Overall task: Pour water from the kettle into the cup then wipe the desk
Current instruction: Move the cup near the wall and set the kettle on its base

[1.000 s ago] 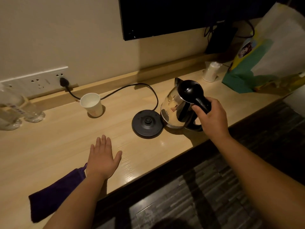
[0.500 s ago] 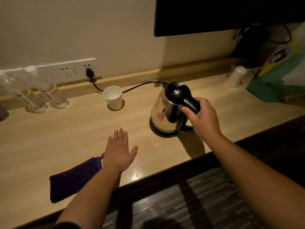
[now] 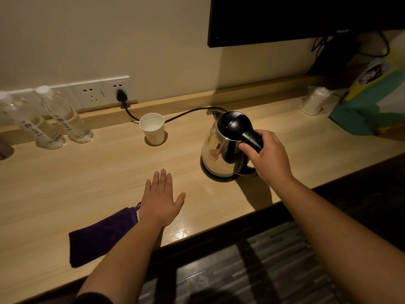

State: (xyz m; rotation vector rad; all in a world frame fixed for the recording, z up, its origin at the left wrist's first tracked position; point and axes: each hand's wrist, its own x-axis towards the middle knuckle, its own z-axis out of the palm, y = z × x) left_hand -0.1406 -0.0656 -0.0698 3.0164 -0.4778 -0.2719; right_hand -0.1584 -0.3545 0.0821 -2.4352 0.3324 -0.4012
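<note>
Two bare hands work over the desk (image 3: 65,183); nearest, a purple cloth (image 3: 98,235) lies at its front edge, left of the kettle (image 3: 221,150); the left hand (image 3: 161,200) rests flat, fingers spread, holding nothing; the right hand (image 3: 268,156) grips the kettle's black handle, the kettle upright on its base (image 3: 217,176); the cup (image 3: 152,128) stands beyond, left of the kettle; two bottles (image 3: 63,119) farther left.
</note>
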